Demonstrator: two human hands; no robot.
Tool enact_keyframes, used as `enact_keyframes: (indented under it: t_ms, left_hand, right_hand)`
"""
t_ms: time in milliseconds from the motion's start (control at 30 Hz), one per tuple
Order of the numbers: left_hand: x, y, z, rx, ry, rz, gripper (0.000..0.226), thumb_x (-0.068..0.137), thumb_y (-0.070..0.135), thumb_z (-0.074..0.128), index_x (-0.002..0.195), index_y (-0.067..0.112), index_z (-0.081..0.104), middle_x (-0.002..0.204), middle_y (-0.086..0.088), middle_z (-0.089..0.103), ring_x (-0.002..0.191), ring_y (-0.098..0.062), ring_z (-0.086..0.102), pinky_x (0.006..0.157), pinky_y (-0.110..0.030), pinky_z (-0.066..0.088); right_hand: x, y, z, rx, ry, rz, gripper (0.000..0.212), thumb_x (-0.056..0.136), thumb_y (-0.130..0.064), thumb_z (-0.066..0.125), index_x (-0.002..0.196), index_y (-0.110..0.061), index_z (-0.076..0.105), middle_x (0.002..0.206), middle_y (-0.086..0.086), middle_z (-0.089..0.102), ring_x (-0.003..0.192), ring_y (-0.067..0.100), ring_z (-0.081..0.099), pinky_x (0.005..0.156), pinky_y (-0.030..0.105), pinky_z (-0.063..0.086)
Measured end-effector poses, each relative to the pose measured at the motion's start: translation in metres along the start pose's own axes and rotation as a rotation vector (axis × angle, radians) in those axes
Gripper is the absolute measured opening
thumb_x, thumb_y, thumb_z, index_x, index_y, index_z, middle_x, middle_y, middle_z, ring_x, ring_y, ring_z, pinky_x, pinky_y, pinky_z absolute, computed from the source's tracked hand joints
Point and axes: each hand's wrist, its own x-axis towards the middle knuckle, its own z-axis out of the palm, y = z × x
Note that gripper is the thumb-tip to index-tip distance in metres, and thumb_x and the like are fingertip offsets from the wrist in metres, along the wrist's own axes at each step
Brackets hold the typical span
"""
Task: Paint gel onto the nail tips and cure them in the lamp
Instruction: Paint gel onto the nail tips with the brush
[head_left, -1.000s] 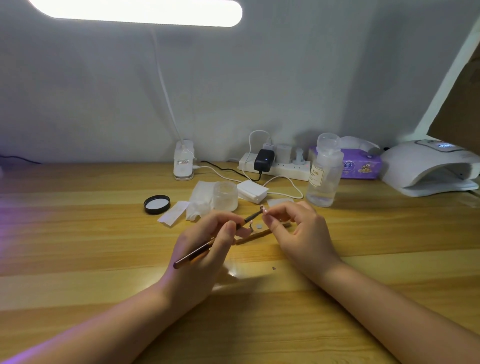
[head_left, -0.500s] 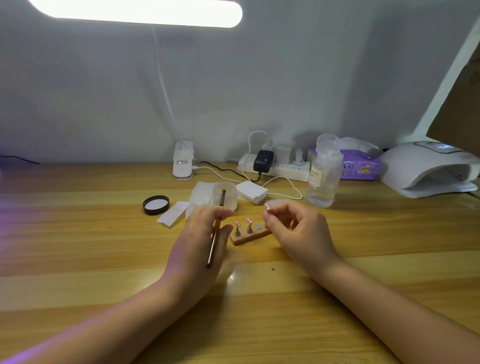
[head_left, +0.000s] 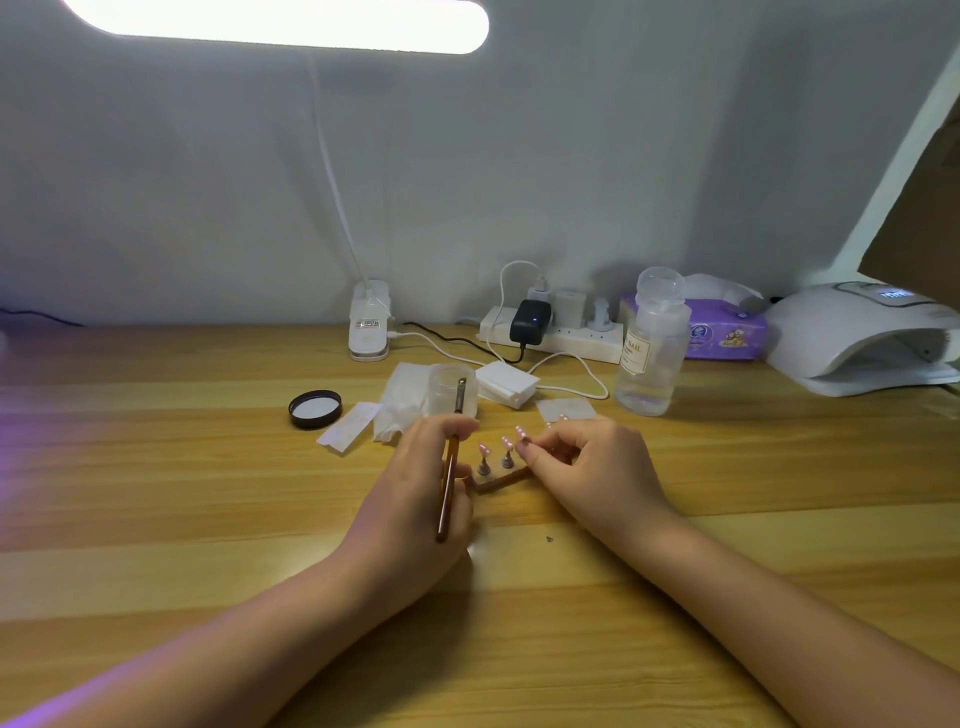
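The left hand (head_left: 415, 488) curls round a slim brown brush (head_left: 450, 467), its bristle end pointing away from the person toward a frosted jar (head_left: 451, 397) just beyond the fingertips. The right hand (head_left: 587, 467) has its fingers bent and pinches the third pink nail tip (head_left: 521, 432) at the wooden holder (head_left: 501, 480), which lies between the two hands; two more pink tips (head_left: 506, 442) stand on small pegs on it, just left of the right thumb. Beyond the right hand stands a clear bottle (head_left: 652, 353) whose label reads "NAIL"; the smaller print under it is too fine to read. Behind it is a purple tissue pack (head_left: 722, 332) with cartoon printing I cannot make out. Far to the right of the right hand sits the white curing lamp (head_left: 862, 338), a lit display on top, digits blurred. Left of the left hand lies a black lid (head_left: 315, 409), and a folded tissue (head_left: 400, 405) lies beyond that hand, beside the jar. A power strip (head_left: 550, 332) runs along the wall
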Motion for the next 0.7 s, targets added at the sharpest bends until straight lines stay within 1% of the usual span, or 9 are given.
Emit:
enact_keyframes:
  t_ms: [100, 200, 267, 333, 400, 500, 600, 700]
  left_hand:
    - [-0.0002, 0.0004, 0.0002, -0.01, 0.002, -0.005, 0.053, 0.09, -0.001, 0.055, 0.123, 0.036, 0.038, 0.126, 0.01, 0.045, 0.104, 0.001, 0.06, 0.085, -0.005, 0.042]
    - [0.0001, 0.0001, 0.0002, -0.012, 0.0, -0.011, 0.052, 0.09, -0.001, 0.055, 0.124, 0.034, 0.039, 0.127, 0.009, 0.046, 0.104, 0.001, 0.06, 0.085, -0.006, 0.043]
    - [0.0, -0.0002, -0.0001, -0.016, -0.003, -0.016, 0.052, 0.09, 0.0, 0.055, 0.124, 0.036, 0.039, 0.127, 0.012, 0.045, 0.105, 0.003, 0.059, 0.086, -0.006, 0.043]
    - [0.0002, -0.0002, -0.0003, -0.021, -0.008, -0.024, 0.053, 0.091, 0.001, 0.055, 0.124, 0.038, 0.038, 0.127, 0.014, 0.045, 0.107, 0.004, 0.058, 0.086, -0.006, 0.043]
    - [0.0002, 0.0, -0.0004, -0.024, -0.009, -0.03, 0.053, 0.091, 0.001, 0.055, 0.124, 0.039, 0.038, 0.127, 0.015, 0.045, 0.107, 0.003, 0.058, 0.087, -0.007, 0.044]
    - [0.0002, 0.0014, -0.0006, -0.026, -0.009, -0.026, 0.052, 0.09, 0.001, 0.055, 0.124, 0.037, 0.039, 0.127, 0.013, 0.046, 0.107, 0.002, 0.059, 0.087, -0.009, 0.045]
    - [0.0, 0.0033, -0.0012, -0.034, -0.02, -0.016, 0.051, 0.09, 0.001, 0.056, 0.124, 0.036, 0.039, 0.128, 0.012, 0.046, 0.107, 0.004, 0.059, 0.089, -0.011, 0.046]
    - [-0.0005, 0.0051, -0.0024, -0.032, -0.043, -0.008, 0.05, 0.091, 0.003, 0.056, 0.127, 0.033, 0.04, 0.13, 0.011, 0.045, 0.108, 0.006, 0.058, 0.092, -0.016, 0.048]
  right_hand:
    - [0.0011, 0.0005, -0.0001, -0.097, -0.031, 0.022, 0.019, 0.085, -0.043, 0.066, 0.084, -0.027, 0.078, 0.072, -0.006, 0.068, 0.076, 0.011, 0.055, 0.061, 0.029, 0.044]
    - [0.0018, 0.0004, -0.0003, -0.21, -0.058, 0.042, 0.023, 0.086, -0.048, 0.063, 0.09, -0.031, 0.076, 0.079, -0.005, 0.069, 0.081, 0.01, 0.055, 0.059, 0.026, 0.039]
    - [0.0013, 0.0, -0.0005, -0.254, -0.049, 0.034, 0.025, 0.086, -0.051, 0.061, 0.09, -0.032, 0.076, 0.08, -0.007, 0.069, 0.082, 0.009, 0.053, 0.059, 0.025, 0.035]
    - [-0.0001, -0.0006, -0.0005, -0.3, -0.044, 0.007, 0.027, 0.086, -0.054, 0.059, 0.087, -0.033, 0.075, 0.078, -0.008, 0.068, 0.084, 0.009, 0.052, 0.06, 0.025, 0.037]
    - [-0.0018, -0.0011, 0.0002, -0.316, -0.031, -0.027, 0.028, 0.085, -0.052, 0.058, 0.083, -0.031, 0.075, 0.074, -0.009, 0.066, 0.082, 0.009, 0.052, 0.06, 0.025, 0.037]
    - [-0.0036, -0.0021, 0.0013, -0.32, -0.019, -0.074, 0.029, 0.085, -0.05, 0.058, 0.08, -0.028, 0.076, 0.067, -0.009, 0.064, 0.077, 0.009, 0.048, 0.059, 0.025, 0.033]
    - [-0.0045, -0.003, 0.0007, -0.314, -0.027, -0.111, 0.028, 0.086, -0.05, 0.058, 0.083, -0.029, 0.076, 0.068, -0.008, 0.065, 0.075, 0.01, 0.047, 0.059, 0.026, 0.03]
    - [-0.0047, -0.0041, -0.0012, -0.26, -0.021, -0.136, 0.021, 0.086, -0.046, 0.061, 0.091, -0.032, 0.077, 0.072, -0.006, 0.068, 0.077, 0.011, 0.048, 0.059, 0.024, 0.026]
